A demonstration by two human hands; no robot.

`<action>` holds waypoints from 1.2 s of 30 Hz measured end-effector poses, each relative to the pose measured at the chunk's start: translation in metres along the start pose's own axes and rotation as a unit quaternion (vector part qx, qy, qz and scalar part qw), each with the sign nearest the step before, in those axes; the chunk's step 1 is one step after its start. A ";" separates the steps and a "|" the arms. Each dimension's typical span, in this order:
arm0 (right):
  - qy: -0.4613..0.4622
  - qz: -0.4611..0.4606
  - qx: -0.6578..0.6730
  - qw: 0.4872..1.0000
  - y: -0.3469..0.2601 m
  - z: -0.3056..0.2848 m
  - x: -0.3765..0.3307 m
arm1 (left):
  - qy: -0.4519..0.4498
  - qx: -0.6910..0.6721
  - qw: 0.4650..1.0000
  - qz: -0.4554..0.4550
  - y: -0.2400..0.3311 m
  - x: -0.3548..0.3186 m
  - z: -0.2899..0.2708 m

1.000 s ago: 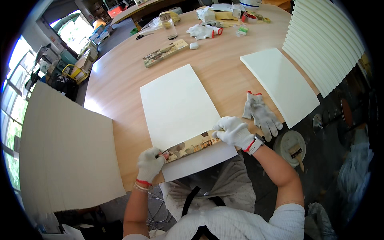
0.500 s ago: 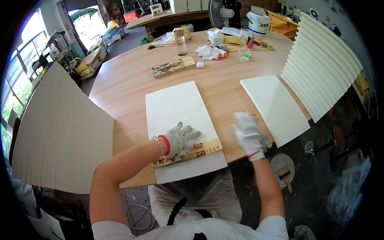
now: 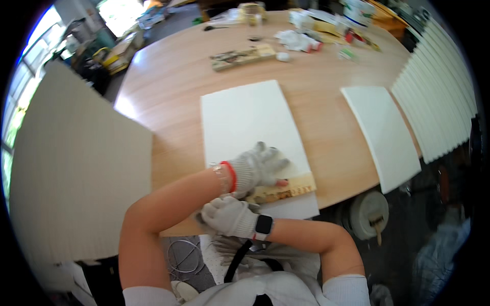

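A white rectangular panel [image 3: 255, 117] lies on the table at the near edge. Across its near end runs a tan printed strip [image 3: 301, 187]. My left hand [image 3: 260, 166], in a grey-white glove with the thumb tip bare, lies spread over the panel, its thumb on the strip. Below my left wrist, at the strip's left end, is my right hand [image 3: 227, 217], gloved too, with a watch at the wrist. Its fingers are curled and smeared a little; what they hold, if anything, is hidden. My hands and left forearm cover the strip's left part.
To the right lies another white panel [image 3: 385, 132], beside a tall row of ridged white panels [image 3: 436, 92]. A large pale stack [image 3: 84, 163] stands left. Farther back are a printed block [image 3: 242, 57], a glass [image 3: 253, 28] and gloves [image 3: 298, 41]. A bucket [image 3: 370, 214] stands below the right edge.
My right hand has swung left from over the table's right side to below my left wrist, its fingers now curled. My left hand stays on the strip. The whole view has shifted.
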State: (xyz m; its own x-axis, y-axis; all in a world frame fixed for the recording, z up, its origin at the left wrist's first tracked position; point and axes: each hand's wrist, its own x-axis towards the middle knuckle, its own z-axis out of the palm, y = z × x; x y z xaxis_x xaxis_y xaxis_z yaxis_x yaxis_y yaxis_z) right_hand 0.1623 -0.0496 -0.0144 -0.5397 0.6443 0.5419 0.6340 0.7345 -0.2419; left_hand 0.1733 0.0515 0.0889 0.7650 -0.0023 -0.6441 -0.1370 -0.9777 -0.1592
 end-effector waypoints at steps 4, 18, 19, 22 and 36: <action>0.008 0.032 -0.011 0.999 -0.009 0.005 0.004 | -0.053 -0.021 0.998 -0.016 0.003 -0.001 -0.015; 0.016 0.361 -0.312 0.879 0.129 -0.198 -0.184 | 0.007 0.006 1.000 -0.022 0.008 -0.005 -0.008; 0.063 0.349 -0.296 0.887 0.116 -0.198 -0.164 | 0.017 0.023 0.999 -0.026 0.009 -0.007 -0.004; 0.073 0.448 -0.096 0.886 0.103 -0.183 -0.125 | 0.081 0.037 0.992 -0.088 0.018 -0.029 0.013; 0.053 0.486 0.705 0.513 0.156 -0.119 -0.095 | 0.290 -0.932 -0.209 -0.054 0.140 -0.016 0.112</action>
State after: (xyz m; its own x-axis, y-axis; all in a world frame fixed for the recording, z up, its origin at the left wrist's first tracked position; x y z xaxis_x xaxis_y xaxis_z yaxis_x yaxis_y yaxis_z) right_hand 0.3787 -0.0211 -0.0078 -0.2681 0.8920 -0.3638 -0.4968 -0.4516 -0.7411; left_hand 0.0714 -0.0620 -0.0072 0.5628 0.5516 -0.6157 -0.5552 0.8040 0.2129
